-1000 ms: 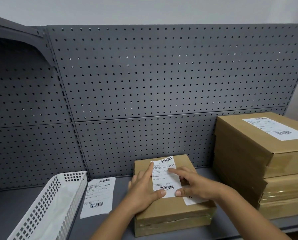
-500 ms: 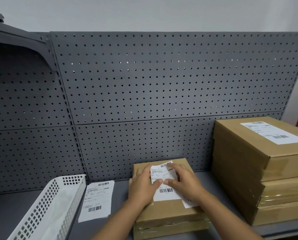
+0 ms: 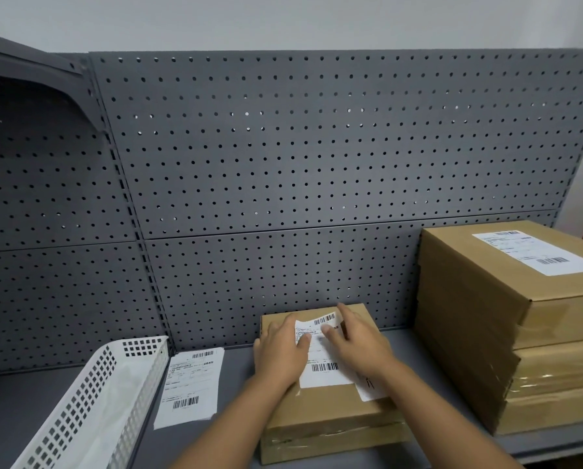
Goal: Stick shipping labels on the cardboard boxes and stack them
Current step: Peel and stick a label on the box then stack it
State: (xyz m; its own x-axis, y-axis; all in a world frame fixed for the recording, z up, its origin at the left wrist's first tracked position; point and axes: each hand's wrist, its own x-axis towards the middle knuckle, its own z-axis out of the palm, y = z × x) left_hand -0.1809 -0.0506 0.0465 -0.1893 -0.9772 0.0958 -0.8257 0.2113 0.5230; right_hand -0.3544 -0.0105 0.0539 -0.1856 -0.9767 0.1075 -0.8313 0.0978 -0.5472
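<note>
Two flat hands, left hand and right hand, press the label (on the box)

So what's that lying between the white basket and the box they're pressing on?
A loose shipping label, flat on the grey shelf, lies between the basket and the box. The head view shows it.

Probably a stockroom: grey pegboard shelving, stacked labelled cartons.
</note>
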